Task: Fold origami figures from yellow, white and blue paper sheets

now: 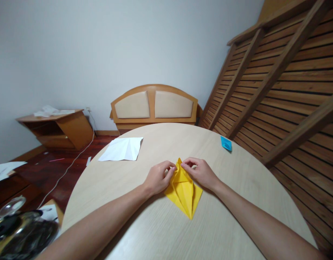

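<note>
A folded yellow paper [184,191] lies in the middle of the round pale wooden table [155,224], its long point toward me. My left hand [158,178] pinches the paper's upper left flap near the top tip. My right hand [200,172] pinches the upper right flap at the same tip. Both hands rest on the table with fingertips almost meeting over the paper.
A creased white sheet [122,149] lies at the table's far left. A small blue folded paper [226,143] sits at the far right edge. A wooden slatted frame [285,83] leans on the right. A headboard [154,105] stands behind the table. A cable [69,168] runs across the floor.
</note>
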Demonstrator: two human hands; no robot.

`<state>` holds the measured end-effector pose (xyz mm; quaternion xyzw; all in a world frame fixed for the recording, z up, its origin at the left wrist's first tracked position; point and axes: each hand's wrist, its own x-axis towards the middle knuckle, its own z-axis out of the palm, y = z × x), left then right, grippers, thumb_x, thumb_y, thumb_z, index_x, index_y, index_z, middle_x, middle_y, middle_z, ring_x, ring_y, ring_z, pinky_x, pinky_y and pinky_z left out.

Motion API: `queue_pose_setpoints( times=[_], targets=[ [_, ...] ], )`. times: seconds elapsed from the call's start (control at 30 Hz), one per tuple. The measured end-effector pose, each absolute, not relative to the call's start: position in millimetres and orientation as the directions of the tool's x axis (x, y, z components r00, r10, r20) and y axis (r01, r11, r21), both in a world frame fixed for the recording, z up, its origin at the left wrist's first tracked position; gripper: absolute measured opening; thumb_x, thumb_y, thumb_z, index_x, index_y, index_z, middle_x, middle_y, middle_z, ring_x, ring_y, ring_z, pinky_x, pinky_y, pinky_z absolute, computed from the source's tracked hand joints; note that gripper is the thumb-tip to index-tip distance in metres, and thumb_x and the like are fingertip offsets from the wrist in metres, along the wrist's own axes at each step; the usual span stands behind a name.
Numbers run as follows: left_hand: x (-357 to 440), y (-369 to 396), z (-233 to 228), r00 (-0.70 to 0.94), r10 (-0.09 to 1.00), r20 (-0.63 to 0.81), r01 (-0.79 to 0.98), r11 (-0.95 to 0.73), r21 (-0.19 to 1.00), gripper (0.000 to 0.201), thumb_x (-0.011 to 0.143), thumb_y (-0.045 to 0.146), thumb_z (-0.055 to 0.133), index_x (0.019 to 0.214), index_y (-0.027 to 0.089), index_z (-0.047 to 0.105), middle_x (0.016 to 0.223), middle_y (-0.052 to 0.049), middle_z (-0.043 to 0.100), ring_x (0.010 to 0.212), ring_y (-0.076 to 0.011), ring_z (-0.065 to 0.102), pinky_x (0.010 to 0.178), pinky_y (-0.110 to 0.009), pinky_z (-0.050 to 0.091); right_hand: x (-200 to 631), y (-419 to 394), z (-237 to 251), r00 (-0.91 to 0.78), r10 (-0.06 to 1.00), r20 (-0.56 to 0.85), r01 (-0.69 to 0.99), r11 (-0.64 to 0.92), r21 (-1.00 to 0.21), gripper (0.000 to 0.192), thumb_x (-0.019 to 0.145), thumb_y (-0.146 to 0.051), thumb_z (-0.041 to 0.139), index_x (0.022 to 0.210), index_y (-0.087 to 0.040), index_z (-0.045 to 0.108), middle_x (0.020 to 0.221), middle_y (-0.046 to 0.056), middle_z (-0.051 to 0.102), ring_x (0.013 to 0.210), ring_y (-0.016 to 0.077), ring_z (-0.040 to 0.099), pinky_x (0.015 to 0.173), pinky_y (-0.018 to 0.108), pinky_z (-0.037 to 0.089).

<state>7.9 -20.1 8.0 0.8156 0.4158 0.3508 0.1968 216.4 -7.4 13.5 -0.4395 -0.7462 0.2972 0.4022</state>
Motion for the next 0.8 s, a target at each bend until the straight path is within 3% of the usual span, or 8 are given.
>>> queue_pose_setpoints(
  times=[0.33, 0.57, 0.8],
  targets=[
    [7.4, -18.1, 3.5, 0.408, 0.801, 0.438, 0.480, -0.596, 0.644, 0.012, 0.091, 0.025, 0.053, 0.096, 0.019, 0.063, 0.089, -0.004, 0.071, 0.075, -0.0145, 0.065, 0.061, -0.022, 0.048, 213.4, -10.4, 19.5, -0.306, 0.867, 0.393, 0.390, 0.491, -0.779, 0.024, 0.089, -0.039, 0.062, 0.083, -0.018, 0.073, 0.082, 0.005, 0.072, 0.076, 0.0189, 0.065, 0.066, 0.028, 0.051],
    [6.9, -13.5, 2.6, 0.293, 0.874, 0.388, 0.429, -0.483, 0.764, 0.030, 0.094, 0.032, 0.054, 0.122, 0.020, 0.054, 0.082, -0.001, 0.074, 0.057, -0.0118, 0.062, 0.055, -0.022, 0.044, 214.9, -10.0, 17.7, -0.384, 0.821, 0.423, 0.407, 0.562, -0.720, 0.024, 0.092, -0.038, 0.061, 0.083, -0.019, 0.073, 0.084, 0.005, 0.072, 0.079, 0.0185, 0.065, 0.074, 0.030, 0.050],
    [7.0, -10.9, 3.2, 0.279, 0.875, 0.396, 0.415, -0.481, 0.772, 0.019, 0.093, 0.031, 0.056, 0.100, 0.019, 0.069, 0.088, -0.004, 0.076, 0.074, -0.0152, 0.069, 0.062, -0.024, 0.049, 214.2, -11.0, 16.4, -0.406, 0.818, 0.407, 0.417, 0.562, -0.714, 0.022, 0.092, -0.038, 0.062, 0.084, -0.020, 0.074, 0.085, 0.005, 0.072, 0.081, 0.0186, 0.065, 0.073, 0.030, 0.049]
  ],
)
